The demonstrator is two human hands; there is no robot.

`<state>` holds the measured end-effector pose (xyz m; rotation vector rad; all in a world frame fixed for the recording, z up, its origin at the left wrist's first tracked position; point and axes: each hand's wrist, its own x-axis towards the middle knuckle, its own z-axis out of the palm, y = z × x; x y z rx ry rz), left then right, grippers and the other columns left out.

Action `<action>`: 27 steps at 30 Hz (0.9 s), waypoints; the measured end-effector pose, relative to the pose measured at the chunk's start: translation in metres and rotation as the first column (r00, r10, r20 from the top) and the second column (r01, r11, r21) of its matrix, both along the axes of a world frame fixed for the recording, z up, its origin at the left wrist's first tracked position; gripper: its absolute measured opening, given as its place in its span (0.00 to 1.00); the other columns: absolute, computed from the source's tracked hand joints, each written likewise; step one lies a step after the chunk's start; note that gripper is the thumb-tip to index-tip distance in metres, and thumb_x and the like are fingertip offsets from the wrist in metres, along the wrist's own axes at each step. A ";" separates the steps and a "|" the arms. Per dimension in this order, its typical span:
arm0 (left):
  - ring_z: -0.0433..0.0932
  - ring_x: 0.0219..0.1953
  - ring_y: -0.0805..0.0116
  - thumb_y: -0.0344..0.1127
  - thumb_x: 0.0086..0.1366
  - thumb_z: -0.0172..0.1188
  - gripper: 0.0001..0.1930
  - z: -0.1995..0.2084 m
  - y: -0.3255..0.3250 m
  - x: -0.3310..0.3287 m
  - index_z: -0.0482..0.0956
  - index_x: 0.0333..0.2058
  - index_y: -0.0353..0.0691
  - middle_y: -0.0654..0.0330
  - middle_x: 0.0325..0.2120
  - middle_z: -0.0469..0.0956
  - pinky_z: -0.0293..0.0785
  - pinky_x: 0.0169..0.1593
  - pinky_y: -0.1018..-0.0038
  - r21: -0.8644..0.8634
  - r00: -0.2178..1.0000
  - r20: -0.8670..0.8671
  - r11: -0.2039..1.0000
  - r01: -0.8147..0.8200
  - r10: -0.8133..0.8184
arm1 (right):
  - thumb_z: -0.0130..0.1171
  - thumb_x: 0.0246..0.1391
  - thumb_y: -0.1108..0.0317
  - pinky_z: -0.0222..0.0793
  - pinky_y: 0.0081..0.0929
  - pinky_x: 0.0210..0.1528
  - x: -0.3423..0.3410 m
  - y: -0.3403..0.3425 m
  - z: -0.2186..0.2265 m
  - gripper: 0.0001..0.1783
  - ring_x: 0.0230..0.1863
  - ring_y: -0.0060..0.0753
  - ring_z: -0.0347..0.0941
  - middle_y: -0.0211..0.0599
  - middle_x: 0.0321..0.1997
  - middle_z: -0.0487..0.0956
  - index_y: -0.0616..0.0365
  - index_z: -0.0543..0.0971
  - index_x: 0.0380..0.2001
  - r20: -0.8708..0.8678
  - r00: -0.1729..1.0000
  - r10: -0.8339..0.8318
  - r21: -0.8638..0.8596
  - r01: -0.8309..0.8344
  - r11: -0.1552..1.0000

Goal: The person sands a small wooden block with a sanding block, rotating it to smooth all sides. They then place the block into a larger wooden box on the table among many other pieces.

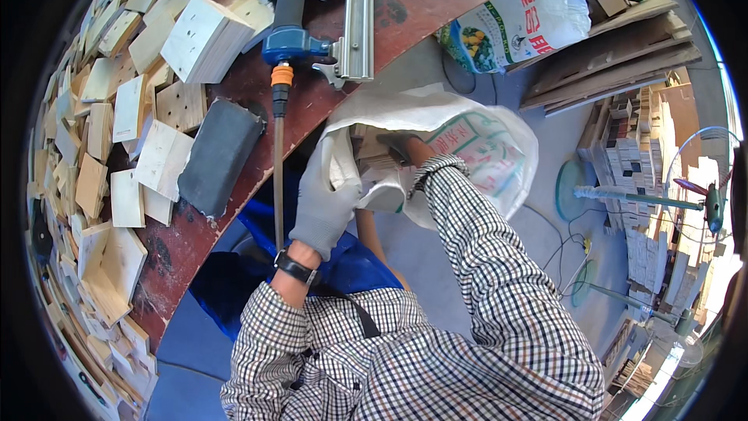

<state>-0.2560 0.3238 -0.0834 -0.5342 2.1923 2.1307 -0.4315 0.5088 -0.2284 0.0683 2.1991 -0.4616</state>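
A white woven sack point(510, 129) with faded print gapes open beside the table. My left hand point(323, 206), in a pale grey glove, is closed on the near left edge of its mouth. My right hand point(407, 146) reaches down inside the sack, where its fingers are hidden. Next to it in the sack lie light wooden pieces point(372, 150); whether the hand grips any of them cannot be seen.
A blue nail gun point(296, 43) with an air hose point(279, 164) lies on the dark red table point(175, 265). Beside it are a dark grey block point(220, 156) and many loose wooden blocks point(204, 39). Another printed sack point(526, 12) and stacked boards point(612, 62) stand at the far right.
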 end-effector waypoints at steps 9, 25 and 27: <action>0.78 0.64 0.57 0.26 0.60 0.61 0.41 0.004 -0.010 0.006 0.64 0.74 0.29 0.45 0.64 0.77 0.72 0.68 0.67 -0.044 0.993 -0.118 0.999 0.001 -0.006 | 0.70 0.60 0.45 0.73 0.45 0.60 -0.021 0.072 0.036 0.41 0.62 0.45 0.75 0.45 0.65 0.79 0.54 0.75 0.70 -0.094 0.991 0.090 0.035 -0.087 0.996; 0.74 0.66 0.62 0.28 0.52 0.59 0.45 0.135 0.007 0.023 0.65 0.73 0.25 0.49 0.63 0.75 0.67 0.71 0.68 0.426 0.981 -0.169 0.891 0.160 -0.096 | 0.70 0.59 0.43 0.67 0.48 0.72 -0.020 0.179 0.131 0.46 0.72 0.49 0.69 0.49 0.72 0.74 0.53 0.71 0.74 -0.188 0.960 0.208 0.120 -0.188 0.975; 0.74 0.66 0.62 0.28 0.52 0.59 0.45 0.126 0.009 0.026 0.65 0.73 0.25 0.49 0.63 0.75 0.68 0.71 0.68 0.572 0.992 -0.126 0.816 0.087 -0.017 | 0.71 0.58 0.43 0.66 0.49 0.73 -0.005 0.169 0.134 0.46 0.73 0.49 0.68 0.49 0.73 0.73 0.52 0.70 0.74 -0.164 0.941 0.295 0.096 -0.283 0.954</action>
